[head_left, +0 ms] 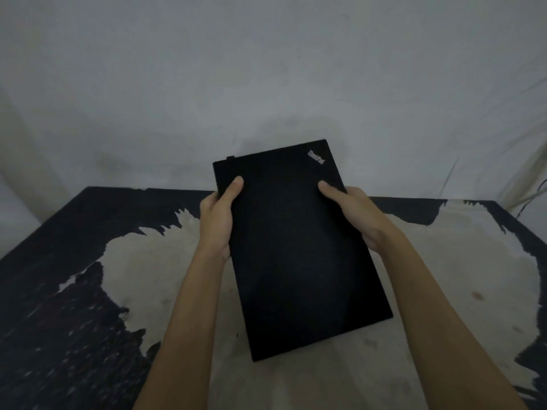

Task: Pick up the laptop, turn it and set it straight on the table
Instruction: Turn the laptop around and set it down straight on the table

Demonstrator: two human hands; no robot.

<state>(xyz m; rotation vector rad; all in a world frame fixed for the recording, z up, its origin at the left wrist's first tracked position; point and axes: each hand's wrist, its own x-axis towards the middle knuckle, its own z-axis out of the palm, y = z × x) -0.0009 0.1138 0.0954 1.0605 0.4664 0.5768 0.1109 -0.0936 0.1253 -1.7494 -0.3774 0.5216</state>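
A closed black laptop (299,247) is held up over the desk (74,261), lid facing the person, its long sides running away from them and skewed a little to the left, the logo corner at the far right. The left hand (217,223) clasps the left long edge near the far end, thumb lying on the lid and fingers hidden beneath; the right hand (355,214) grips the right long edge opposite, thumb likewise on top. Whether the near end rests on the desk or hangs just above it, I cannot tell. It looks a stiff, flat slab with some weight to it, and the matte lid seems smooth enough to slide under thumbs alone, so the fingers underneath probably carry the load. With both hands near the far end, the near end hangs unsupported; a hold nearer the middle of each long side would likely feel steadier for turning it and laying it down square.
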